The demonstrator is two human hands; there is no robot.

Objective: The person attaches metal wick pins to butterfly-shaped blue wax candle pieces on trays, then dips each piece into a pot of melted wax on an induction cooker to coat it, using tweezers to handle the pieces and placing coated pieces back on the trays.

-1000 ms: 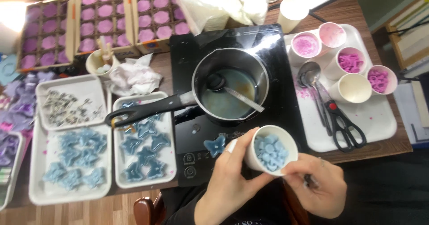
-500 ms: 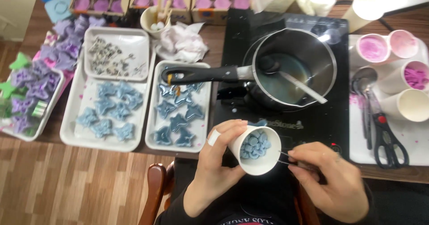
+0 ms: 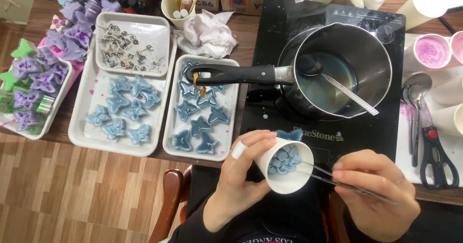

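My left hand (image 3: 241,170) is wrapped around a white paper cup (image 3: 284,168), tilted so its mouth faces the right hand. The cup holds pale blue wax pieces (image 3: 284,160) heaped against its lower wall. My right hand (image 3: 374,192) is pinched shut on a pair of metal tweezers (image 3: 337,179), whose tips reach just inside the cup rim. The two hands are apart, joined only through cup and tool. Whether the tips have closed on a piece, I cannot tell.

The cup sits over my lap at the near edge of the table, just in front of the black induction hob (image 3: 333,79). On the hob stands a steel saucepan (image 3: 345,69) holding a pool of liquid and a spoon (image 3: 337,86). A single blue butterfly-shaped piece (image 3: 289,134) lies on the hob surface, just behind the cup.

Hazards, as I judge them:

1. Cup tilt. The mouth is angled well over (close to horizontal); any further roll of the left wrist would likely spill pieces into my lap.
2. Tweezers slip. A smooth wax piece may shoot out under too firm a pinch.
3. Saucepan handle (image 3: 241,74). It overhangs the tray of dark blue butterflies (image 3: 200,115); a knock from a rising hand could swing the pan and slop liquid.
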